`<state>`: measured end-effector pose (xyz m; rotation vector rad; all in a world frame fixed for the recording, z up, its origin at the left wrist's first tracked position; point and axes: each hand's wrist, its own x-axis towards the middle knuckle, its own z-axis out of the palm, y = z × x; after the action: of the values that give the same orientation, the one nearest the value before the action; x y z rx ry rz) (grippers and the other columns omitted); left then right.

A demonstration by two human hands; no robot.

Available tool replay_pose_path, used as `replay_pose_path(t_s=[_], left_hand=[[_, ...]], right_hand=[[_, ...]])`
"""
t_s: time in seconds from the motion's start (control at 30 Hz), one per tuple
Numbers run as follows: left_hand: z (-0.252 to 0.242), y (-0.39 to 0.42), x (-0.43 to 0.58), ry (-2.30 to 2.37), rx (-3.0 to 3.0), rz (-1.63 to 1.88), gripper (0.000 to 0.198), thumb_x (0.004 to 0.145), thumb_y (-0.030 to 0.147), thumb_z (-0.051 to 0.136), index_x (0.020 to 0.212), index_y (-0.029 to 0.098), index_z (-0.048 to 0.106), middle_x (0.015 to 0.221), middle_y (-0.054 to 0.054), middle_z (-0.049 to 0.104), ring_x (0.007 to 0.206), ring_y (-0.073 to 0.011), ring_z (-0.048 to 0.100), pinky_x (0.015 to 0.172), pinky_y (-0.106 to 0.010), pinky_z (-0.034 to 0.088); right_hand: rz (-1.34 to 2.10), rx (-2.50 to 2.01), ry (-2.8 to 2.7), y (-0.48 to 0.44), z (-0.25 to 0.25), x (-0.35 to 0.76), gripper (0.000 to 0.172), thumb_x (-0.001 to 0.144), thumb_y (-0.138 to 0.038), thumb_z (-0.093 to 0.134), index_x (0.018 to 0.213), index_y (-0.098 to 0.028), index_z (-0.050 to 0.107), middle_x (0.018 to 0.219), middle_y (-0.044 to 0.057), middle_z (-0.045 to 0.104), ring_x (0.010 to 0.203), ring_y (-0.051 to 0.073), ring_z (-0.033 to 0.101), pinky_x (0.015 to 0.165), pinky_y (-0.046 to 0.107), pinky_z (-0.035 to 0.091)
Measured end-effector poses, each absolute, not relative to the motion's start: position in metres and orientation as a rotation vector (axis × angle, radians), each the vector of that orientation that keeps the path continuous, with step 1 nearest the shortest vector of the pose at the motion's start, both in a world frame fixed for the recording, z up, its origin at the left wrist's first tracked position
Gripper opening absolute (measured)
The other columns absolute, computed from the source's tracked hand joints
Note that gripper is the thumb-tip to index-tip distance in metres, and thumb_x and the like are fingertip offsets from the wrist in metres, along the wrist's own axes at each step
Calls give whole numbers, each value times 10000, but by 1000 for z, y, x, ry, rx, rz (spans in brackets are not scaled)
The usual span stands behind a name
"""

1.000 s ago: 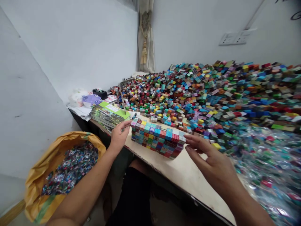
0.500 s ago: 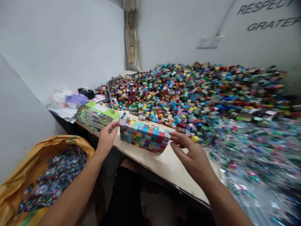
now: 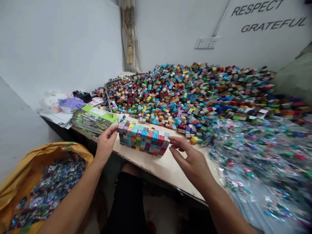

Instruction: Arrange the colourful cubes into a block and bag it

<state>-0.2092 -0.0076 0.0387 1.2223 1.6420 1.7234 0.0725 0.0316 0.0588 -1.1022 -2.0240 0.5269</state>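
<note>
A long block of small patterned cubes [image 3: 143, 139], packed in rows of many colours, stands upright near the table's front edge. The fingers of my left hand [image 3: 106, 143] are closed at its left end, with the fingertips partly hidden behind the corner. At the opposite end, my right hand [image 3: 188, 159] has its bent index finger against the upper corner and its thumb just below. The block sits between my two hands. Behind it, a few loose cubes lie on the pale tabletop [image 3: 170, 172], among them a yellow cube [image 3: 194, 140].
A big heap of loose cubes [image 3: 175, 87] covers the table's back. Clear plastic packets [image 3: 258, 162] spread on the right. Green-and-dark booklets [image 3: 94, 118] and a purple plush item [image 3: 71, 104] are at left. A yellow sack [image 3: 73, 147] holds shiny small packets below.
The view has turned slightly right, so everything shifts left in the picture. My hands keep the same place at the block's ends.
</note>
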Motion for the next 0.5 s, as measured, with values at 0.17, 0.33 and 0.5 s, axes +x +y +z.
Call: replay_pose_path(t_s=[0.17, 0.33, 0.5], left_hand=[[37, -8, -210, 1676, 1234, 1720, 394, 781, 359, 602, 1100, 132, 646, 1078, -85, 691, 1021, -229, 627, 960, -384, 463], [34, -8, -211, 1670, 1285, 1721, 367, 808, 322, 585, 1124, 145, 642, 1110, -78, 680, 1039, -219, 620, 980, -375, 449], [33, -9, -208, 1622, 1295, 1761, 379, 807, 308, 596, 1146, 143, 629, 1138, -82, 670, 1054, -215, 616, 985, -363, 452]], right_hand=[[503, -1085, -2035, 32, 55, 74, 317, 866, -310, 461, 1137, -206, 589, 1019, 51, 643, 869, 196, 599, 767, 329, 472], [534, -1103, -2015, 32, 53, 74, 323, 866, -314, 463, 1148, -215, 586, 1027, 43, 641, 867, 194, 598, 774, 331, 474], [559, -1109, -2003, 32, 53, 75, 321, 864, -313, 466, 1146, -213, 582, 1039, 47, 642, 878, 197, 601, 778, 337, 475]])
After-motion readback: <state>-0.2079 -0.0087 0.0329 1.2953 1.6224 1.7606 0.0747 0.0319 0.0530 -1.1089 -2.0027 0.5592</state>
